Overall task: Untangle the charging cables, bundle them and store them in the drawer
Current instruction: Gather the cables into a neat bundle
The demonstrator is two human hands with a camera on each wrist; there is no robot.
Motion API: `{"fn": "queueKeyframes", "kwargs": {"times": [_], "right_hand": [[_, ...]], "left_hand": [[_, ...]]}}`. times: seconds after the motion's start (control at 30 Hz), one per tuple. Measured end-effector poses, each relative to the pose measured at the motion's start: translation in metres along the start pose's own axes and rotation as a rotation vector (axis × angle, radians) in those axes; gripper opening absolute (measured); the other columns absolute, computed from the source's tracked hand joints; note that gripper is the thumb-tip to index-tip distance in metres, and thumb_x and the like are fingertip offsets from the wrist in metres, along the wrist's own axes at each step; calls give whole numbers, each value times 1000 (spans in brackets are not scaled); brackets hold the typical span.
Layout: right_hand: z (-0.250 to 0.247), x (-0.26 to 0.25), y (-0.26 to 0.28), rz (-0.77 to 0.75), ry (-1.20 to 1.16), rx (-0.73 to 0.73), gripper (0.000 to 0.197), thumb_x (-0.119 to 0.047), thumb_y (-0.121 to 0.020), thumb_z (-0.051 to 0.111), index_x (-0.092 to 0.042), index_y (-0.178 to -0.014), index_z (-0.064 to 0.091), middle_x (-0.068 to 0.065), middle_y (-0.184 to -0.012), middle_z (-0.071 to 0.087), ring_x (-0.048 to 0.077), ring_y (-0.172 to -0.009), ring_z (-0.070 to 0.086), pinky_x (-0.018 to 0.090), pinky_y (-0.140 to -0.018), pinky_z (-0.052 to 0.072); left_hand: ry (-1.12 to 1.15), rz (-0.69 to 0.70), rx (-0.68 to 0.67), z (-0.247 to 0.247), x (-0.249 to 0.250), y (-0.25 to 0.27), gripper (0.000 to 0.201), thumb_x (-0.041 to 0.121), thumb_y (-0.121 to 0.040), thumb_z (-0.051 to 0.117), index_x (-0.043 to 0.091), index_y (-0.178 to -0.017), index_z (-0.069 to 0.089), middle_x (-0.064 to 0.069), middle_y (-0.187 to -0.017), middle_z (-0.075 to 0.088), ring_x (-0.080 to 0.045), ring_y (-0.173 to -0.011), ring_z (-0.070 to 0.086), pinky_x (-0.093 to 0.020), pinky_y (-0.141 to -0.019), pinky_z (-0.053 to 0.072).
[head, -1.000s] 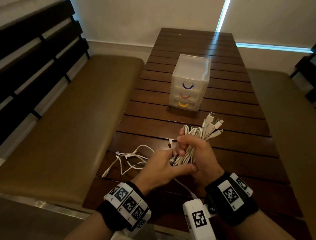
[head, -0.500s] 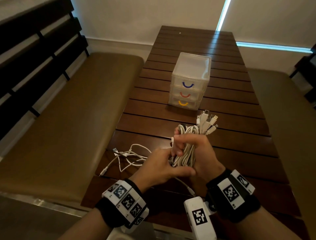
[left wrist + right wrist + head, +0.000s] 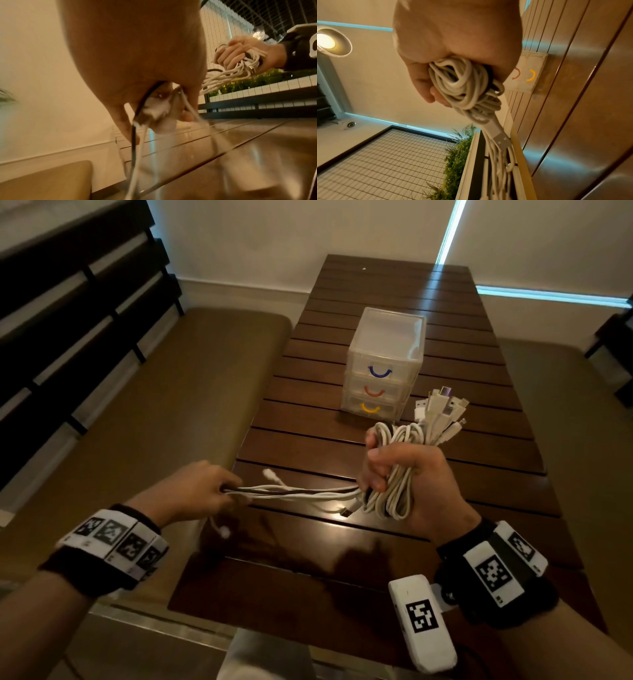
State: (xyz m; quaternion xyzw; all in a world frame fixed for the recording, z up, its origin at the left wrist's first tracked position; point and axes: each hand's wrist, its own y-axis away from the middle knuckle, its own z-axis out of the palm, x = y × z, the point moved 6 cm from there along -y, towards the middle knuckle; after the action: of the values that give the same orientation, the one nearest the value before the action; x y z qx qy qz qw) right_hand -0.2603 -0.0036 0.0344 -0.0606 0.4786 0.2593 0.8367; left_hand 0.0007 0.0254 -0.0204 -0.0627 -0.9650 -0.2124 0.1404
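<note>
My right hand (image 3: pixel 404 474) grips a coiled bundle of white charging cables (image 3: pixel 394 491) above the wooden table, their plugs (image 3: pixel 442 409) fanning out up and to the right. The same coil (image 3: pixel 462 86) fills my fist in the right wrist view. Loose cable tails (image 3: pixel 301 493), white with one dark strand, run taut from the bundle leftward into my left hand (image 3: pixel 202 491), which pinches them near the table's left edge. In the left wrist view those strands (image 3: pixel 137 135) trail blurred from under my fingers. The small translucent drawer unit (image 3: pixel 383 364) stands behind, all three drawers closed.
The slatted wooden table (image 3: pixel 376 559) runs away from me. Padded brown benches (image 3: pixel 154 440) flank it on both sides, with a slatted backrest at the left. A white tagged device (image 3: pixel 421 621) hangs by my right wrist.
My left hand has pulled away to the left, drawing the loose cable tails off the table and taut. The right hand has lifted slightly to the right with the bundle.
</note>
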Motion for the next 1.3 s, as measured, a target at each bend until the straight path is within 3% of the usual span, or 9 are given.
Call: {"fn": "queueKeyframes", "kwargs": {"times": [0.2,0.3,0.4,0.67,0.87,0.97,1.1,1.23,1.3], "right_hand": [[-4,4,-4,-29,49,90,15,-5,-64,61,-8,-78,60,1,-51,40,15,-43,40,34,-56,37],[-17,1,-1,-27,64,140,15,-5,-64,60,-8,-78,60,1,-51,40,15,-42,40,33,-56,35],[-32,-1,5,-41,111,191,15,-4,-63,60,-7,-77,59,1,-50,41,15,-41,40,32,-55,34],[-56,-1,14,-52,146,249,18,-1,-61,60,-3,-79,58,3,-49,42,16,-40,41,30,-49,37],[-59,5,8,-65,179,249,18,-3,-62,63,-3,-80,60,4,-49,45,19,-41,43,31,-46,43],[-59,7,5,-71,178,253,19,-2,-61,63,-2,-80,60,4,-49,44,19,-41,43,30,-47,42],[-66,1,8,-107,188,258,18,-2,-61,62,-2,-78,59,4,-48,44,19,-42,42,30,-49,42],[-67,0,11,-133,146,236,16,0,-62,61,-4,-77,59,3,-48,45,17,-41,42,30,-51,40],[-63,1,12,-138,146,208,16,-1,-63,60,-5,-79,59,1,-49,45,16,-41,43,31,-51,39]], "left_hand": [[-106,142,800,-49,6,18,7,17,-72,61,23,-68,59,3,-60,59,-24,-54,59,-31,-48,44],[-79,140,622,-17,18,-5,4,16,-75,65,19,-78,66,3,-72,65,-24,-67,65,-30,-56,46],[-98,136,266,31,21,-30,26,51,-84,67,26,-88,62,12,-84,63,-13,-78,62,-31,-65,47],[-279,75,246,51,-7,-42,77,94,-67,24,28,-91,56,9,-71,61,-14,-64,59,-27,-52,41],[-208,-124,270,18,-49,-41,76,87,-64,28,29,-92,69,5,-71,65,-14,-66,61,-31,-58,51],[-93,-220,135,22,-50,-43,58,73,-72,61,27,-106,60,2,-104,66,-16,-88,60,-32,-72,49],[-2,-259,23,13,-23,-31,94,50,-60,87,32,-138,38,3,-139,39,-20,-126,41,-39,-101,42],[209,-27,482,-9,66,4,47,68,-77,54,24,-84,67,6,-87,64,-10,-80,56,-30,-67,45],[491,-17,267,25,110,4,73,73,-80,32,12,-73,71,-4,-67,70,-17,-63,64,-34,-64,49]]}}
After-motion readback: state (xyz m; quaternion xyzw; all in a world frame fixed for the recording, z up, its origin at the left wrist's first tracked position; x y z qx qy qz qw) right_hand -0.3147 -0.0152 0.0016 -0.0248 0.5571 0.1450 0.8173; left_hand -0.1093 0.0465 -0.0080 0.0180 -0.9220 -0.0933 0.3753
